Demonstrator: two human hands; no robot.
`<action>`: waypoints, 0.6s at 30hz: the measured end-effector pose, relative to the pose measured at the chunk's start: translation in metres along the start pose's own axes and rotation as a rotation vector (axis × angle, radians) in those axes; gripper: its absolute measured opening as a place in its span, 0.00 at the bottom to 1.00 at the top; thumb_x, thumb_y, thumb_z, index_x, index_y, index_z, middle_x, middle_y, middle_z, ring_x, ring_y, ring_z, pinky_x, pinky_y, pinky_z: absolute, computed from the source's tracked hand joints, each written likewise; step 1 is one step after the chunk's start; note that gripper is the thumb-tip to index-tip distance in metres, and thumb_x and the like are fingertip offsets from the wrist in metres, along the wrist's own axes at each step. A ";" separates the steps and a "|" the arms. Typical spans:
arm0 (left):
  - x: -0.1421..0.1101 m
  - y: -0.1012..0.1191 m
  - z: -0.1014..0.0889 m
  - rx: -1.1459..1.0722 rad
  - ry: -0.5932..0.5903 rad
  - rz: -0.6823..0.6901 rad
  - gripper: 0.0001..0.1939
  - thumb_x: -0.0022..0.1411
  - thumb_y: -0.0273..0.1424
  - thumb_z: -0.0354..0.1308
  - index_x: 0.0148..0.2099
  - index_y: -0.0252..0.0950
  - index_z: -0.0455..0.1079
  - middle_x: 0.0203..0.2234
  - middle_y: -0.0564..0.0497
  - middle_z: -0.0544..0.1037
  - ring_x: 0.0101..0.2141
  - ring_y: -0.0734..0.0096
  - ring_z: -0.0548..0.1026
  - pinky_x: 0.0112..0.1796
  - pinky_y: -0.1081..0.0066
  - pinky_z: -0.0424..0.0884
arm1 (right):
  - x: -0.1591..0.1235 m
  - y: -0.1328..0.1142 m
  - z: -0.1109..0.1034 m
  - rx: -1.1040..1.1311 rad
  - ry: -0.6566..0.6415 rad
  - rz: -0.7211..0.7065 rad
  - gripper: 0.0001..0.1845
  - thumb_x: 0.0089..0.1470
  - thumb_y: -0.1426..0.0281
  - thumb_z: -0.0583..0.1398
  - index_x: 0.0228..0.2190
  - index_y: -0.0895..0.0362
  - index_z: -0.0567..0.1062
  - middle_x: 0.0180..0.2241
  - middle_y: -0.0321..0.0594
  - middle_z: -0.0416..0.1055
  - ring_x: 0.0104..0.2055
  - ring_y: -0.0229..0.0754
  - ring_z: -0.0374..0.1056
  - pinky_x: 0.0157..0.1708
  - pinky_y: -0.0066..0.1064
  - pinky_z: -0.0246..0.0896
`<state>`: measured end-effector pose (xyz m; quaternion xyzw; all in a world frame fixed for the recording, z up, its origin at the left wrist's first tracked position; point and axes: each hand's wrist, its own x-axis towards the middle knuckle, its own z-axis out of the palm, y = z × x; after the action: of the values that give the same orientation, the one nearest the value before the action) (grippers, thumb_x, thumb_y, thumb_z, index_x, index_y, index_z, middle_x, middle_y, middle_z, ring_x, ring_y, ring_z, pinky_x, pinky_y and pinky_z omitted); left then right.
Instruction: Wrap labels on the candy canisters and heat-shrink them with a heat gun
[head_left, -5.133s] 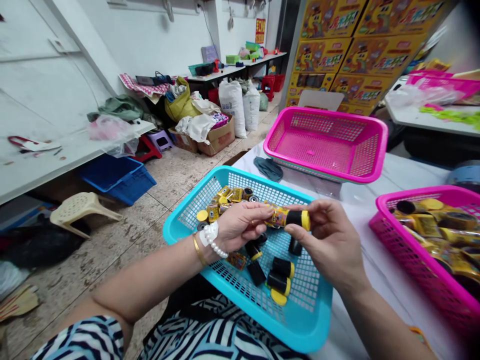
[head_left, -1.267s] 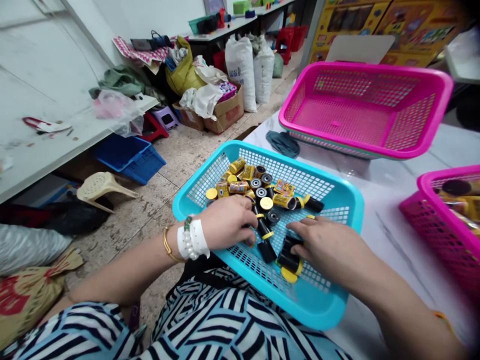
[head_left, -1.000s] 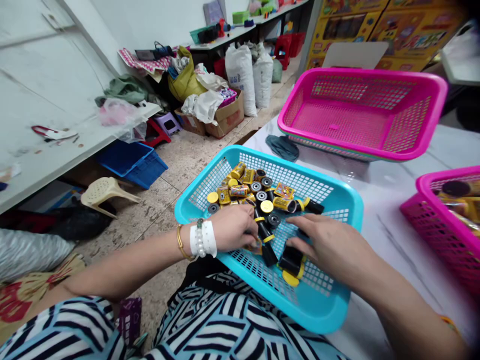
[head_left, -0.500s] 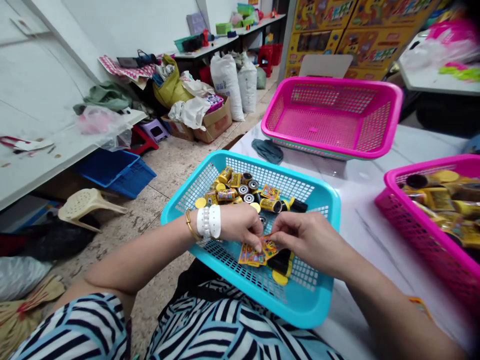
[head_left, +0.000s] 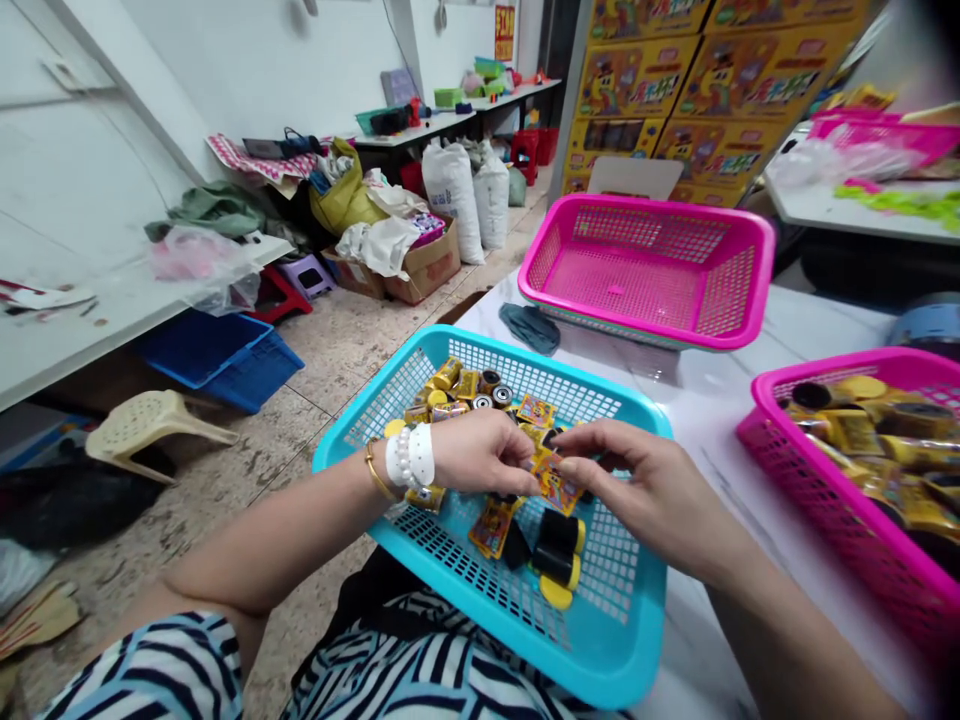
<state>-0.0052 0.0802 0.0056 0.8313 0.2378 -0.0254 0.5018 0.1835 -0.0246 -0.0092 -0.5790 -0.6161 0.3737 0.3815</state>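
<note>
Over a turquoise basket [head_left: 622,650] on my lap, both hands pinch one small yellow printed sticker [head_left: 555,482]. My left hand [head_left: 480,455], with a pearl and a gold bracelet at the wrist, grips its left edge. My right hand [head_left: 645,490] grips the right edge with thumb and fingers closed. A second yellow sticker [head_left: 491,525] lies in the basket just below. Black cylinders with yellow caps [head_left: 559,550] lie under my hands. A heap of wrapped yellow pieces and black wheels [head_left: 465,385] fills the basket's far corner.
An empty pink basket [head_left: 649,270] stands on the white table [head_left: 795,330] beyond. Another pink basket [head_left: 847,470] at right holds several yellow and black pieces. A blue crate [head_left: 217,355] and beige stool [head_left: 142,425] sit on the floor at left. Yellow cartons [head_left: 712,70] are stacked behind.
Both hands went down into the turquoise basket, picked out yellow stickers and lifted; now one sticker is held between them and another hangs lower in the basket.
</note>
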 end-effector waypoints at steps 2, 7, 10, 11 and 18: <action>0.001 0.003 0.004 -0.036 0.031 0.023 0.12 0.57 0.32 0.63 0.24 0.33 0.70 0.15 0.58 0.66 0.18 0.81 0.62 0.22 0.77 0.55 | -0.001 -0.001 0.001 -0.117 0.016 -0.073 0.06 0.56 0.68 0.61 0.28 0.54 0.79 0.29 0.35 0.77 0.32 0.39 0.71 0.34 0.31 0.63; -0.009 0.024 0.015 -0.406 0.467 -0.082 0.13 0.62 0.37 0.59 0.29 0.34 0.69 0.16 0.58 0.67 0.16 0.82 0.62 0.19 0.79 0.56 | 0.001 0.007 0.003 0.028 0.285 0.080 0.16 0.58 0.58 0.61 0.26 0.56 0.77 0.23 0.36 0.72 0.24 0.37 0.64 0.24 0.29 0.58; -0.020 0.036 0.024 -0.551 0.560 -0.087 0.15 0.63 0.39 0.57 0.29 0.33 0.70 0.17 0.56 0.69 0.15 0.82 0.63 0.17 0.79 0.57 | 0.000 0.007 0.003 0.127 0.392 0.109 0.19 0.57 0.55 0.61 0.27 0.57 0.77 0.21 0.35 0.71 0.22 0.35 0.61 0.21 0.27 0.56; -0.022 0.039 0.028 -0.577 0.579 -0.069 0.15 0.64 0.39 0.57 0.31 0.33 0.72 0.18 0.55 0.70 0.15 0.83 0.63 0.17 0.79 0.57 | -0.001 0.005 0.004 0.134 0.412 0.098 0.18 0.57 0.55 0.61 0.26 0.57 0.77 0.21 0.35 0.70 0.22 0.35 0.61 0.21 0.27 0.56; -0.019 0.036 0.048 -0.619 0.658 -0.050 0.16 0.63 0.40 0.59 0.33 0.31 0.77 0.20 0.52 0.72 0.16 0.82 0.64 0.18 0.78 0.57 | -0.008 -0.004 0.008 0.052 0.518 -0.015 0.15 0.58 0.60 0.62 0.27 0.56 0.80 0.22 0.36 0.74 0.22 0.35 0.64 0.20 0.25 0.58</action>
<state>0.0022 0.0186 0.0168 0.6001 0.4009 0.3006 0.6235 0.1748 -0.0329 -0.0092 -0.6409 -0.4921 0.2258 0.5442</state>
